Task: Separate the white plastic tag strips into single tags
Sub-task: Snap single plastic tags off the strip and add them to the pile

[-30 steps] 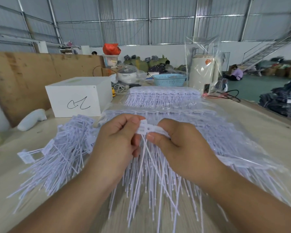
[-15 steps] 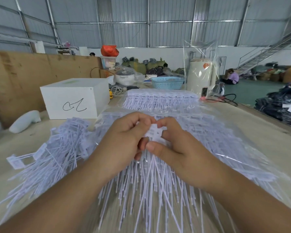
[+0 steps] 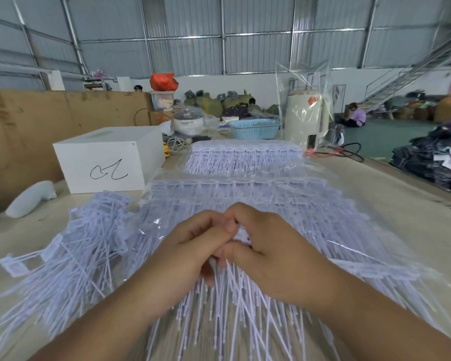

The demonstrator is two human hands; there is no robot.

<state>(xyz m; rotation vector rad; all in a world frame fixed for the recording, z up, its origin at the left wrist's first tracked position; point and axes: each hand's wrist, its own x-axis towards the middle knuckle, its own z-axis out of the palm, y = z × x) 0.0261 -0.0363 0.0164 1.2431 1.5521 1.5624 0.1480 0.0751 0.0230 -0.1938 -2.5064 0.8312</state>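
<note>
Tabletop [image 3: 401,204]: both hands (touching) pinch tag strip [image 3: 241,234].

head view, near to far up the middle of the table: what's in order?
hands pinching a tag strip → bagged tag strips → second bagged stack → blue basket

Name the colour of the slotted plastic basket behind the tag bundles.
Light blue basket, seen in the head view.

Both forearms are bare, with no sleeves in view. The left hand [image 3: 193,252] and right hand [image 3: 276,256] wear no gloves, rings or watch.
</note>
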